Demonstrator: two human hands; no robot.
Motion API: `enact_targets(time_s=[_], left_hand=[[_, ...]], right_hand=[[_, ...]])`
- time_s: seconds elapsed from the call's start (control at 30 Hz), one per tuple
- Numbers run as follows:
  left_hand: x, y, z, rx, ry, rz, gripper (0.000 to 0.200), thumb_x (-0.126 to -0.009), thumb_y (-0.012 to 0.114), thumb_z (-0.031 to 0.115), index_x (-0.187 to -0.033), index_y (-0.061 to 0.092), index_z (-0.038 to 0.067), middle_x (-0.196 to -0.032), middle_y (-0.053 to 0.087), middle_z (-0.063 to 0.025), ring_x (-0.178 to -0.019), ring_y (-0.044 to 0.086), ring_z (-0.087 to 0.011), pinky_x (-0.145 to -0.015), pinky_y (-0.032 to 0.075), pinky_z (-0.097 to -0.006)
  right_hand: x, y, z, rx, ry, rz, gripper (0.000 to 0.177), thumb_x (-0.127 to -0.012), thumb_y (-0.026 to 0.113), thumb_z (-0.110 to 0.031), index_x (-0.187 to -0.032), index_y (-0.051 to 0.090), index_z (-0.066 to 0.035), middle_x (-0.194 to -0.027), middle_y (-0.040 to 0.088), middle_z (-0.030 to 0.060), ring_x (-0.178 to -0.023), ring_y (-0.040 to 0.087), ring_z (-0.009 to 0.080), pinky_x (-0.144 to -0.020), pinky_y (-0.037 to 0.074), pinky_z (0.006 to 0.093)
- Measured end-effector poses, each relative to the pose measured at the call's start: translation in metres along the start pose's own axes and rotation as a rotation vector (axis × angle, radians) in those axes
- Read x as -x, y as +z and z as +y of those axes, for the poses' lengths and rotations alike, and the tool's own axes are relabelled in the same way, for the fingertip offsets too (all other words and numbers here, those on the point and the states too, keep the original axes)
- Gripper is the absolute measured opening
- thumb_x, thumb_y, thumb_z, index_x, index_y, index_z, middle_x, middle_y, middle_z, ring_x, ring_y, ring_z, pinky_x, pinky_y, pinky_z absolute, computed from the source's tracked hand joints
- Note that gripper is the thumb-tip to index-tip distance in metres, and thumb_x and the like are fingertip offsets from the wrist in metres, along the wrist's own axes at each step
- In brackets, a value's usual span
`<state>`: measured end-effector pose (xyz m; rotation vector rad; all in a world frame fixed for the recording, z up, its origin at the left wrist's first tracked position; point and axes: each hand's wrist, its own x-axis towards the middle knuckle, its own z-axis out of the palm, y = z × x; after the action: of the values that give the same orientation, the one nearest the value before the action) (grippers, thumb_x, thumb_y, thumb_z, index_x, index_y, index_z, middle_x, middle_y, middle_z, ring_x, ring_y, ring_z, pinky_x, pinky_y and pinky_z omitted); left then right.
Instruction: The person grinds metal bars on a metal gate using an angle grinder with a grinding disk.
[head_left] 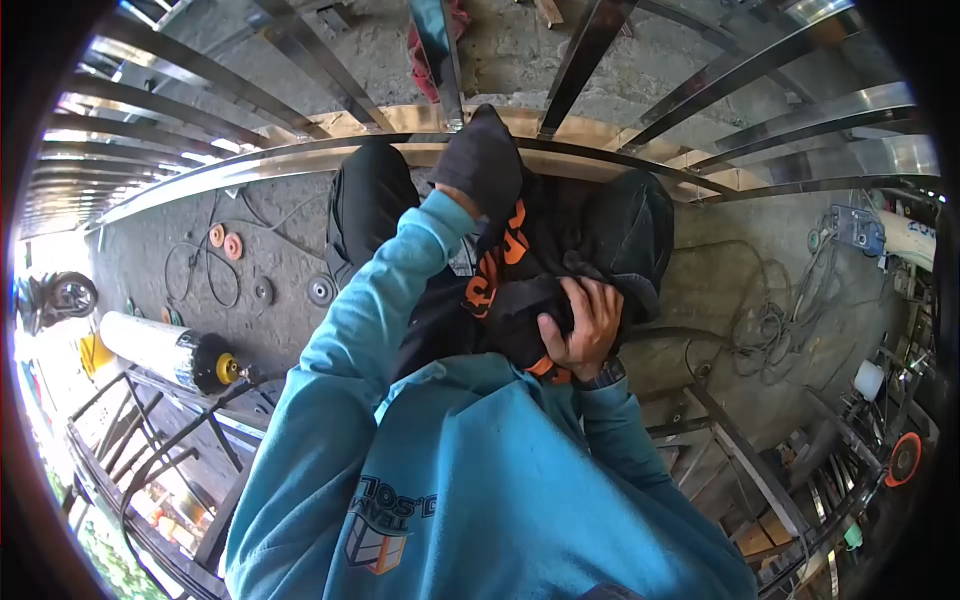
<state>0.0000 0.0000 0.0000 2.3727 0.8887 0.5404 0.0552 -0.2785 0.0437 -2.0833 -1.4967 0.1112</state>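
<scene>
A dark cloth with orange lettering [482, 285] lies bunched over my lap. One part of it covers my left hand [483, 160], so the fingers are hidden and only a strip of wrist shows. The covered hand points forward to the shiny metal frame [400, 138], close to where an upright bar meets the long rail; whether it touches cannot be told. Lower down, my right hand [588, 325] grips a thick fold of the same cloth, thumb on the near side and fingers over the top.
Metal bars fan out ahead of my knees. On the left floor lie orange discs [233, 246], grey discs [321, 290] and a cable; a gas cylinder [160, 350] lies nearby. On the right are tangled cables [770, 330], a blue machine [857, 230] and dark metal framing [750, 465].
</scene>
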Motion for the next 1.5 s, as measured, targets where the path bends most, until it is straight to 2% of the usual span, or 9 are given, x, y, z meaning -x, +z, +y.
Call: enact_targets(time_s=[0.1, 0.17, 0.27, 0.37, 0.53, 0.7, 0.9, 1.43, 1.5], left_hand=[[-0.007, -0.011, 0.005, -0.293, 0.153, -0.293, 0.037, -0.082, 0.069, 0.013, -0.107, 0.056, -0.011, -0.091, 0.068, -0.0267, -0.091, 0.068, -0.0456, -0.082, 0.054, -0.0487], [0.005, 0.002, 0.014, 0.041, -0.144, -0.057, 0.025, -0.082, 0.068, 0.013, -0.093, 0.059, -0.008, -0.086, 0.064, -0.0275, -0.088, 0.066, -0.0470, -0.077, 0.053, -0.0497], [0.032, 0.035, -0.008, -0.188, 0.193, 0.001, 0.029, -0.084, 0.062, 0.015, -0.101, 0.065, -0.009, -0.097, 0.064, -0.0275, -0.096, 0.061, -0.0439, -0.089, 0.050, -0.0469], [0.020, 0.011, 0.010, -0.095, 0.007, 0.076, 0.019, -0.082, 0.064, 0.014, -0.075, 0.064, -0.004, -0.081, 0.062, -0.0253, -0.080, 0.061, -0.0432, -0.076, 0.051, -0.0473], [0.003, 0.010, 0.005, -0.474, 0.191, -0.347, 0.027, -0.084, 0.065, 0.023, -0.080, 0.068, -0.004, -0.085, 0.063, -0.0240, -0.088, 0.060, -0.0414, -0.078, 0.049, -0.0479], [0.023, 0.020, 0.005, -0.255, 0.166, 0.085, 0.026, -0.081, 0.060, 0.020, -0.076, 0.074, -0.001, -0.080, 0.068, -0.0213, -0.086, 0.061, -0.0383, -0.082, 0.046, -0.0448], [-0.003, 0.008, 0.003, -0.384, 0.115, -0.244, 0.025, -0.081, 0.070, 0.020, -0.078, 0.065, -0.004, -0.082, 0.062, -0.0253, -0.082, 0.063, -0.0435, -0.079, 0.053, -0.0469], [0.015, -0.001, 0.019, -0.036, -0.158, -0.026, 0.024, -0.075, 0.075, 0.018, -0.077, 0.067, -0.005, -0.085, 0.067, -0.0263, -0.087, 0.067, -0.0417, -0.082, 0.056, -0.0434], [0.023, 0.008, 0.004, -0.092, 0.190, 0.013, 0.032, -0.074, 0.076, 0.021, -0.088, 0.066, -0.006, -0.089, 0.069, -0.0264, -0.086, 0.070, -0.0426, -0.079, 0.057, -0.0452]], right_hand=[[-0.001, 0.011, -0.003, -0.033, -0.007, 0.033, 0.056, -0.089, 0.061, -0.050, -0.117, 0.069, -0.001, -0.110, 0.067, 0.0180, -0.097, 0.061, 0.0375, -0.090, 0.044, 0.0484], [-0.003, 0.009, 0.000, -0.030, -0.006, 0.045, 0.054, -0.088, 0.063, -0.050, -0.116, 0.069, -0.005, -0.107, 0.066, 0.0151, -0.095, 0.060, 0.0350, -0.089, 0.044, 0.0473], [-0.001, 0.005, -0.002, -0.027, 0.004, 0.022, 0.055, -0.089, 0.061, -0.050, -0.115, 0.070, -0.002, -0.108, 0.067, 0.0167, -0.096, 0.060, 0.0368, -0.088, 0.044, 0.0481], [0.001, 0.004, -0.001, -0.022, 0.012, 0.021, 0.056, -0.089, 0.062, -0.051, -0.116, 0.070, -0.003, -0.107, 0.067, 0.0163, -0.096, 0.060, 0.0364, -0.088, 0.044, 0.0480], [0.004, 0.010, 0.001, -0.023, 0.025, 0.037, 0.057, -0.088, 0.062, -0.053, -0.115, 0.070, -0.004, -0.107, 0.067, 0.0159, -0.095, 0.060, 0.0360, -0.087, 0.044, 0.0472], [0.003, 0.010, 0.002, -0.033, 0.012, 0.040, 0.056, -0.088, 0.062, -0.052, -0.115, 0.070, -0.004, -0.106, 0.067, 0.0158, -0.093, 0.059, 0.0356, -0.087, 0.044, 0.0470], [0.003, 0.012, 0.003, -0.038, 0.007, 0.043, 0.057, -0.088, 0.062, -0.053, -0.116, 0.070, -0.004, -0.107, 0.067, 0.0161, -0.094, 0.060, 0.0356, -0.088, 0.044, 0.0474], [-0.001, 0.012, 0.001, -0.022, -0.001, 0.054, 0.053, -0.087, 0.064, -0.050, -0.115, 0.071, -0.006, -0.106, 0.066, 0.0141, -0.095, 0.061, 0.0335, -0.088, 0.045, 0.0464], [-0.001, 0.012, 0.000, -0.024, 0.005, 0.040, 0.053, -0.087, 0.065, -0.050, -0.115, 0.070, -0.006, -0.106, 0.066, 0.0141, -0.096, 0.061, 0.0336, -0.089, 0.045, 0.0464]])
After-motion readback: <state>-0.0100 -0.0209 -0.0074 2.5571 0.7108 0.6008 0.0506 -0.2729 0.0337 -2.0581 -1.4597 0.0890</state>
